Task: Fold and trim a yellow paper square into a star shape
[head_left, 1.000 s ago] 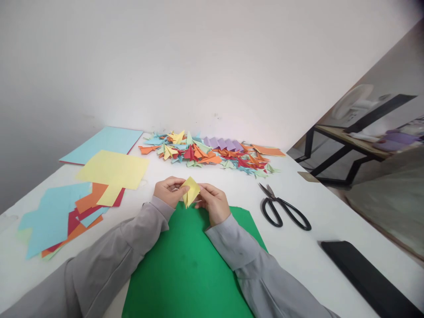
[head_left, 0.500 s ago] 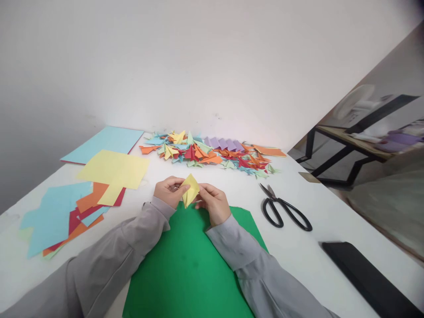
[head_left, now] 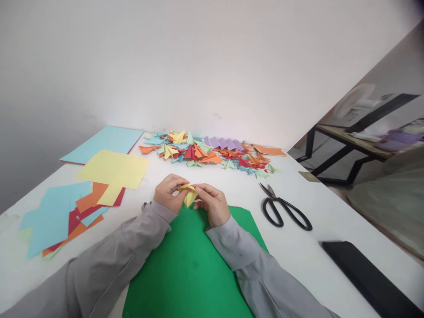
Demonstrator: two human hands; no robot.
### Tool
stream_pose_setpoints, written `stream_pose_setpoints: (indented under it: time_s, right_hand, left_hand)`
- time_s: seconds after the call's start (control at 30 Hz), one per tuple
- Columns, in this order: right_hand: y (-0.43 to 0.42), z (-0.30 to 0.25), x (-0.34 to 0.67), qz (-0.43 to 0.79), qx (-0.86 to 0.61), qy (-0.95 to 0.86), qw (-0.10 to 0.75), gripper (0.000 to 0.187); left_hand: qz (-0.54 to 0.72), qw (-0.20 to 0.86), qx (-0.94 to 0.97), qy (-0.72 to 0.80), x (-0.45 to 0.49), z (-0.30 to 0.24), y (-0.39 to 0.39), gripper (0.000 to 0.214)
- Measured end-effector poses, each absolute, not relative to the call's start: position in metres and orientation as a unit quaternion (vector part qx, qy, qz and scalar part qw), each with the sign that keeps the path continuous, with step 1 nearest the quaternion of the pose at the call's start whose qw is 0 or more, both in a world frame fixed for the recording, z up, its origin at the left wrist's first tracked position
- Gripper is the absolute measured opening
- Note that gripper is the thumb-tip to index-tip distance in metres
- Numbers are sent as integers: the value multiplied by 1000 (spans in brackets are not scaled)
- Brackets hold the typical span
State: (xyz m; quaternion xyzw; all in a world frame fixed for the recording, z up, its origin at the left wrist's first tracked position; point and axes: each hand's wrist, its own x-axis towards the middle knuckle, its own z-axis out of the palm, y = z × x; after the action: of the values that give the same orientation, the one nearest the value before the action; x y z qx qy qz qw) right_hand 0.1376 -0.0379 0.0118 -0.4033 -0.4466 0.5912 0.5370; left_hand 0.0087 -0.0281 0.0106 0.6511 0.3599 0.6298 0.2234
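A small piece of folded yellow paper [head_left: 189, 197] is pinched between my two hands, above the far edge of a green mat [head_left: 195, 265]. My left hand [head_left: 170, 193] grips its left side, the thumb lying on the paper. On the other side my right hand [head_left: 212, 203] is closed on the right edge with thumb and fingers. Its upper part is bent over, so the whole shape is partly hidden by my fingers.
Folded paper pieces [head_left: 202, 152] in many colours lie along the wall. Loose paper sheets [head_left: 114, 170] and blue scraps [head_left: 54, 216] cover the left side. Black-handled scissors [head_left: 286, 207] rest right of the mat, with a black flat object [head_left: 367, 276] nearer me.
The top point of the yellow paper stood up before and is now folded down, so it looks shorter. My left fingers have shifted slightly over it; my right hand has barely moved.
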Motion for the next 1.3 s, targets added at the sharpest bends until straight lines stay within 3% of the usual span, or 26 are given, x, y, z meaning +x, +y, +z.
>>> stream_pose_setpoints:
  time_s: [0.13, 0.6, 0.93, 1.3]
  right_hand:
    - [-38, 12, 138, 594, -392, -444, 545, 18]
    - [-39, 12, 135, 556, -399, -468, 559, 23]
    - [-39, 14, 132, 514, -423, -479, 572, 23]
    - [-39, 12, 137, 571, -398, -446, 563, 20]
  left_hand:
    - [626, 187, 670, 352, 8, 8, -27, 14]
    - [607, 355, 559, 440, 12, 10, -26, 16]
    - [597, 454, 544, 377, 15, 17, -32, 16]
    - [598, 509, 474, 398, 19, 11, -27, 38]
